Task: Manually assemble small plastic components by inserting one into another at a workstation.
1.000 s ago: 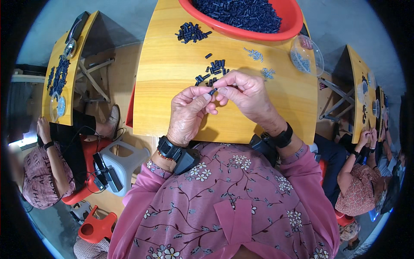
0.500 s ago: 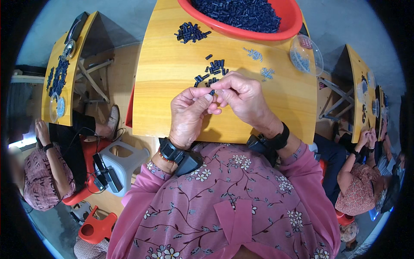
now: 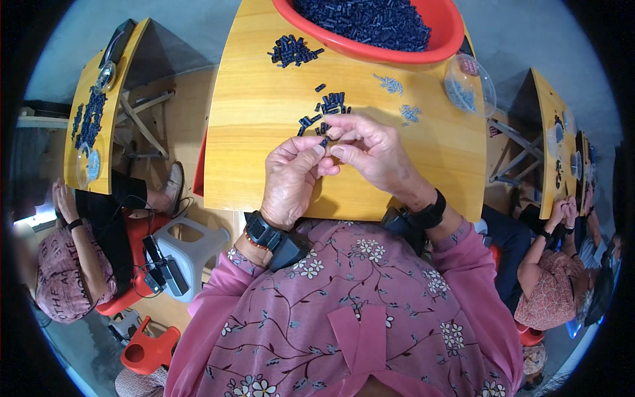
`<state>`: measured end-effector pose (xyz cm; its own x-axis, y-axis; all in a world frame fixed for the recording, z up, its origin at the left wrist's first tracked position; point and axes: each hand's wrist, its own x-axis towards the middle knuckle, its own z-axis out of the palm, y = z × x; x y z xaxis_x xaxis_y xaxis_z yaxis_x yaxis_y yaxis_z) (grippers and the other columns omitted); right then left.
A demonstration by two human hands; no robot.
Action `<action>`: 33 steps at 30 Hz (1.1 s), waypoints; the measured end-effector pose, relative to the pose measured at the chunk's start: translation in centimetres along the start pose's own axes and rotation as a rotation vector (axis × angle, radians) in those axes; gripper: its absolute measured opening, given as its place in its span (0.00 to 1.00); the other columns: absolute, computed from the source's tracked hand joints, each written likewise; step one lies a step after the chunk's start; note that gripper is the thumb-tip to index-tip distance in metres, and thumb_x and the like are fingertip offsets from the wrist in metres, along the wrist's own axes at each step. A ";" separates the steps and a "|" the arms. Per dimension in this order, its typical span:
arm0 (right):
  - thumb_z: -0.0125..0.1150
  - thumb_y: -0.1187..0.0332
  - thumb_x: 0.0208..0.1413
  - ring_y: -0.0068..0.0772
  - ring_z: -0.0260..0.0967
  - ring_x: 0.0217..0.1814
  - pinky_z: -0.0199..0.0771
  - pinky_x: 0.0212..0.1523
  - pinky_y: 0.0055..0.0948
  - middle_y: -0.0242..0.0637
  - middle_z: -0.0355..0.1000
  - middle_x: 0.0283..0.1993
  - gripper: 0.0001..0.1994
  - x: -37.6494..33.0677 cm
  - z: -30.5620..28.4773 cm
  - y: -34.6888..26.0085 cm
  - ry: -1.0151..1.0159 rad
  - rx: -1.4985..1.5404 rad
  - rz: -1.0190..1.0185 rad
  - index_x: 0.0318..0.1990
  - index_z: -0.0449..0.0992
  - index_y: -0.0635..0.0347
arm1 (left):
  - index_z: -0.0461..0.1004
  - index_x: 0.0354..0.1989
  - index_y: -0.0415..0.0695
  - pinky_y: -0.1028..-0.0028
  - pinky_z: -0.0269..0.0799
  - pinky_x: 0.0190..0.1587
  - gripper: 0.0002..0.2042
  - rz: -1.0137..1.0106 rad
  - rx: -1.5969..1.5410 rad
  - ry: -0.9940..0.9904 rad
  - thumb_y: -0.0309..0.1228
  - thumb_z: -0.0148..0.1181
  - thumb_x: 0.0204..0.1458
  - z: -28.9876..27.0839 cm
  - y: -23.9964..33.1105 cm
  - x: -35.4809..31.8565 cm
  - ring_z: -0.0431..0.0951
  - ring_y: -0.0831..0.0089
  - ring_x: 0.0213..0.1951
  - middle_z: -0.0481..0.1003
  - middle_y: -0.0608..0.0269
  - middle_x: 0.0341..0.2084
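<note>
Between the thumb and fingertips of my left hand (image 3: 291,175) is a small dark cylindrical piece (image 3: 324,141), its tip poking out. My right hand (image 3: 374,149) hovers against it on the right, thumb and curled forefinger a little apart, with nothing visible between them. Just beyond my fingertips lies a loose cluster of dark blue-black tubular pieces (image 3: 333,102), partly hidden by my right hand. Farther off to the left is a second heap of the same pieces (image 3: 291,51). Two small scatters of thin silvery pins (image 3: 389,84) rest to the right of the cluster.
A red basin (image 3: 370,51) full of dark pieces stands at the far edge of the yellow wooden table (image 3: 258,112). Near its right edge sits a clear round tub (image 3: 486,92) with silvery pins. Other people work at tables on both sides; a grey stool (image 3: 188,245) stands left.
My right forefinger and thumb have parted and drawn slightly away from the dark piece. My left hand keeps its pinch in nearly the same place.
</note>
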<state>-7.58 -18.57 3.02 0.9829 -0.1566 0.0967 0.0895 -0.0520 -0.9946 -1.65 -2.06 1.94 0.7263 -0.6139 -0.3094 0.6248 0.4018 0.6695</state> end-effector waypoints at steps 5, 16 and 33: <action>0.68 0.77 0.46 0.33 0.75 0.34 0.76 0.34 0.29 0.42 0.71 0.38 0.18 -0.1 -0.2 -1.5 -0.011 -0.315 -0.148 0.47 0.73 0.67 | 0.74 0.41 0.34 0.73 0.79 0.39 0.06 -0.046 -0.096 0.028 0.21 0.54 0.58 0.4 0.1 0.1 0.80 0.72 0.33 0.78 0.57 0.33; 0.65 0.72 0.50 0.52 0.71 0.33 0.73 0.31 0.42 0.45 0.67 0.34 0.11 -1.2 -0.2 -1.9 -0.111 -0.698 -0.251 0.39 0.71 0.65 | 0.75 0.40 0.36 0.74 0.76 0.40 0.05 -0.130 0.040 -0.033 0.23 0.54 0.59 0.8 0.2 -0.5 0.78 0.74 0.34 0.78 0.60 0.34; 0.63 0.65 0.54 0.51 0.71 0.29 0.72 0.29 0.43 0.47 0.68 0.30 0.12 -2.7 -0.6 -1.6 -0.235 -0.802 -0.167 0.32 0.69 0.64 | 0.75 0.33 0.37 0.77 0.74 0.34 0.01 -0.062 0.358 -0.115 0.21 0.58 0.56 0.4 -0.6 -0.9 0.76 0.78 0.29 0.78 0.60 0.27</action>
<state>-10.44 -18.62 4.41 0.9827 0.1198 0.1409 0.1824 -0.7531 -0.6321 -2.78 -1.99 2.10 0.6403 -0.7103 -0.2925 0.5124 0.1113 0.8515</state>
